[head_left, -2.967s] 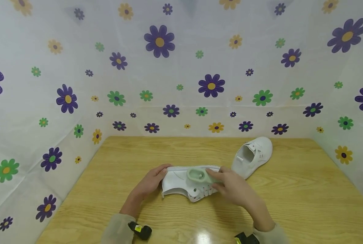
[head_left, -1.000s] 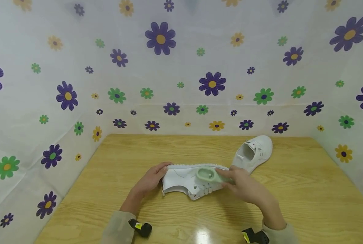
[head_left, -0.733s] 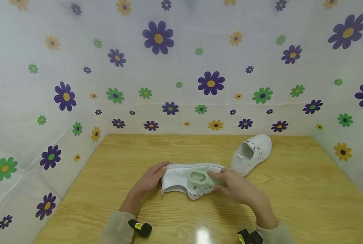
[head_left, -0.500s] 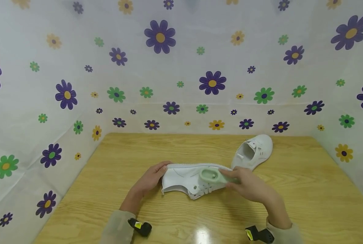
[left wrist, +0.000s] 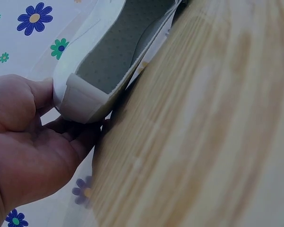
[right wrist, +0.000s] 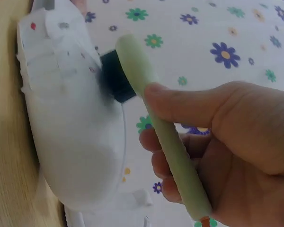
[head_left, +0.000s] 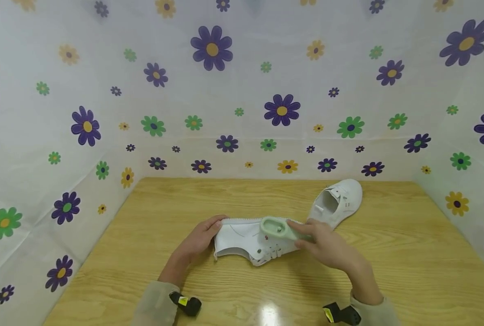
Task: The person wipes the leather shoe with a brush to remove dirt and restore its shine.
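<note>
A white shoe (head_left: 234,237) lies tipped on its side over the table, its toothed sole edge toward the back and its opening toward me. My left hand (head_left: 201,236) grips it by the heel; in the left wrist view the thumb and fingers close round the heel (left wrist: 83,99). By its handle my right hand (head_left: 327,242) holds a pale green shoe brush (head_left: 275,228). The right wrist view shows the brush's dark bristles (right wrist: 116,78) against the side of the shoe's upper, beside the laces. Part of the toe is hidden behind the right hand in the head view.
Another white shoe (head_left: 348,203) rests at the back right of the wooden table (head_left: 177,199), just behind my right hand. A flower-patterned white sheet (head_left: 242,81) encloses the back and both sides. Black wrist cameras (head_left: 190,305) sit on both sleeves.
The brush has moved back and forth along the shoe's side. Compared with half a second ago, it is slightly further left and nearer the sole edge. The left hand and shoe stay in place.
</note>
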A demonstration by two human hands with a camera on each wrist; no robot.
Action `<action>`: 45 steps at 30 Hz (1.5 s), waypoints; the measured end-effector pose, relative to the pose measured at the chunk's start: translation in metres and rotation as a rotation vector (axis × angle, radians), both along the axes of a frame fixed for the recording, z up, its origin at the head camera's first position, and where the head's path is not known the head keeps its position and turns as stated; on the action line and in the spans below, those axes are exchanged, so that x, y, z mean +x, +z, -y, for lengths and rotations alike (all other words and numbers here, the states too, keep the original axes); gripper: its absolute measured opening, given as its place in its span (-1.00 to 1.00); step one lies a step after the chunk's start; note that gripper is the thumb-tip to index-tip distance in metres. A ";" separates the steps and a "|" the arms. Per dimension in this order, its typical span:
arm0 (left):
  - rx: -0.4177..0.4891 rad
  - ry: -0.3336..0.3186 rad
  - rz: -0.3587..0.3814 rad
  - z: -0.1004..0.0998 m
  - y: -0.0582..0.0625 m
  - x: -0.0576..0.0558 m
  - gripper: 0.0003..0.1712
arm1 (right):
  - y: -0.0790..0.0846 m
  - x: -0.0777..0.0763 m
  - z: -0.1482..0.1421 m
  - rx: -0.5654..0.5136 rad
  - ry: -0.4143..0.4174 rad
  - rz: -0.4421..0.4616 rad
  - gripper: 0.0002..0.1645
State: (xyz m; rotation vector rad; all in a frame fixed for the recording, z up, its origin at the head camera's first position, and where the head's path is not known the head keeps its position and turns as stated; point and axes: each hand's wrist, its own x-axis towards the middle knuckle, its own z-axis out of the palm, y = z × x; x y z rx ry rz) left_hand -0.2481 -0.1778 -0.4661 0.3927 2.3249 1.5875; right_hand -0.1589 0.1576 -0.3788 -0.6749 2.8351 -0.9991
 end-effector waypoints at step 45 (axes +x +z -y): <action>0.024 -0.028 -0.007 0.004 -0.007 -0.005 -0.51 | 0.003 0.003 -0.014 0.018 -0.013 0.053 -0.44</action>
